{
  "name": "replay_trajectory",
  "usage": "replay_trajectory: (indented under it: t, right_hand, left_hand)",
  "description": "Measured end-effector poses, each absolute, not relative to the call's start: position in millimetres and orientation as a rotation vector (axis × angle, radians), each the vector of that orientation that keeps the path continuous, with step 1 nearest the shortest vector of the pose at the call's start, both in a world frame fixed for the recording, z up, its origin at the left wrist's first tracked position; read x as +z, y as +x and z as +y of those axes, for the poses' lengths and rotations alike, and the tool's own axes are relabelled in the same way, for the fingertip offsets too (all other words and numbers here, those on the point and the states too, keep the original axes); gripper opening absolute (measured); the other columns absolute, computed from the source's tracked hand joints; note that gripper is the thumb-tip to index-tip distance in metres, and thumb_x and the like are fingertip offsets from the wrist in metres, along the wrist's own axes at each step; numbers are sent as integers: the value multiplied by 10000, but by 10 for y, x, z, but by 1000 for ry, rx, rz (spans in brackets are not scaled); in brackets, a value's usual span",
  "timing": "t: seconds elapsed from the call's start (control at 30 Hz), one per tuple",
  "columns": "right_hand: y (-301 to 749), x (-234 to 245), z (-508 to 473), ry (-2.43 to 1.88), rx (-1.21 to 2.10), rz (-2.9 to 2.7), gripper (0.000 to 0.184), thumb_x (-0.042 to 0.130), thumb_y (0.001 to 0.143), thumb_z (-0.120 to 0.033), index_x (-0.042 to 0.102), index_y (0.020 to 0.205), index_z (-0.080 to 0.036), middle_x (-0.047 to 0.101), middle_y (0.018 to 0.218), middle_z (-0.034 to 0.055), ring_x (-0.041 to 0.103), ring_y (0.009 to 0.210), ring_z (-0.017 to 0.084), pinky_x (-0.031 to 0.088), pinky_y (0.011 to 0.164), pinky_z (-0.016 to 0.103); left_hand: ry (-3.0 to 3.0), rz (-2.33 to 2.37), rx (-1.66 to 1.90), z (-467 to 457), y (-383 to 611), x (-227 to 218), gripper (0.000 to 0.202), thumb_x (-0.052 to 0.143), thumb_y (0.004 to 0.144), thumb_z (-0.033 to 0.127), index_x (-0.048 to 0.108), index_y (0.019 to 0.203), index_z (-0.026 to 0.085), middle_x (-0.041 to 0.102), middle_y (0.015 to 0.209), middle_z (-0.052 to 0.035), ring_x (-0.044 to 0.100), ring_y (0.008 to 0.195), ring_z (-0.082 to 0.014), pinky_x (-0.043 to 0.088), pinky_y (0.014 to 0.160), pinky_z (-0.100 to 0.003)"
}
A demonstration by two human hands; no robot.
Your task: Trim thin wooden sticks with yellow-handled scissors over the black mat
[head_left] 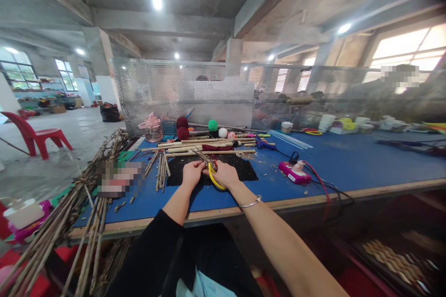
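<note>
My left hand (192,172) is closed around a thin brown stick (201,155) that slants up and to the right over a black cloth (244,169) on the blue table (348,160). My right hand (226,174) is closed on yellow-handled scissors (213,177), whose blades meet the stick between the two hands. A silver bracelet (251,203) sits on my right wrist. Both hands touch each other above the cloth.
Long wooden sticks (209,146) and yarn balls (212,125) lie behind the cloth. A pink glue gun (295,172) with a red cable rests to the right. Bundles of twigs (80,204) hang off the left edge. A perforated screen (181,93) stands behind; a red chair (35,135) stands far left.
</note>
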State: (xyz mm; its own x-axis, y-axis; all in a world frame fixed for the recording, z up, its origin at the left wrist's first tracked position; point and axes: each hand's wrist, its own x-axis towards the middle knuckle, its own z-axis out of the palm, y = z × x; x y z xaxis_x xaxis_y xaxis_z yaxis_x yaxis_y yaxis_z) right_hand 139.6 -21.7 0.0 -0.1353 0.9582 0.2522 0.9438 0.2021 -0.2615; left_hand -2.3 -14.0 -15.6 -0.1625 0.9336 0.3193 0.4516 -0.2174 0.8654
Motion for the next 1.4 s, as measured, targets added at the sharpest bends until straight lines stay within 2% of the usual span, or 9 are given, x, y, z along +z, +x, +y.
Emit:
replay_trajectory:
  t: [0.43,0.6,0.67,0.77,0.9,1.03,1.13,1.3,1.4]
  right_hand:
    - [1429,-13,-125,-1798,120,-2143,520,427,693,-650,594,902,-204,635,899,107,589,838,256,422,698,326]
    - [1568,187,49,-1706,607,-2162,504,444,687,-647,596,681,-167,615,676,65,576,632,185,421,534,253]
    - [1655,312,105,-1598,809,-2054,507,397,726,-638,571,724,-162,577,591,29,524,499,126,377,431,210]
    - [1749,441,138,-1577,978,-2021,416,529,690,-562,545,784,-157,575,596,7,500,452,90,342,384,173]
    - [1740,404,115,-1781,573,-2250,320,709,556,-338,571,787,-165,618,655,7,558,539,128,401,459,197]
    - [1673,273,90,-1857,329,-2297,337,740,442,-174,606,751,-155,642,774,54,592,717,212,428,580,241]
    - [1659,238,79,-1874,297,-2310,361,739,443,-179,615,781,-151,646,781,63,599,731,228,425,590,245]
    - [1676,260,51,-1897,311,-2291,371,696,559,-344,612,850,-131,645,769,86,613,690,214,419,556,237]
    - [1680,247,36,-1906,314,-2277,377,716,523,-336,618,825,-132,645,793,94,615,721,222,422,565,234]
  left_hand:
    - [1628,1605,1366,-129,-33,-183,259,555,696,306,689,849,147,680,826,-64,599,764,-171,412,691,-248]
    - [1483,1565,1394,-97,-31,-215,285,538,698,349,691,812,137,666,677,-50,569,608,-139,414,594,-236]
    - [1377,1516,1450,-72,-27,-241,321,535,698,370,680,848,126,663,682,-58,559,586,-129,419,580,-232]
    - [1296,1473,1507,-47,-23,-267,351,532,698,379,665,887,115,662,707,-71,556,584,-122,428,582,-233]
    - [1297,1476,1512,-40,-23,-271,346,522,701,374,662,896,125,663,717,-65,564,605,-125,436,605,-240]
    - [1328,1491,1505,-40,-28,-269,337,518,702,372,665,894,137,665,719,-56,573,638,-134,441,634,-247]
    - [1340,1500,1498,-45,-29,-263,334,516,706,373,668,888,137,666,720,-56,577,660,-140,441,656,-250]
    - [1350,1506,1496,-62,-24,-242,318,522,708,359,670,877,134,666,720,-55,579,680,-144,441,677,-256]
    - [1347,1504,1497,-72,-18,-230,312,527,709,351,669,878,132,666,722,-56,580,683,-146,442,683,-259]
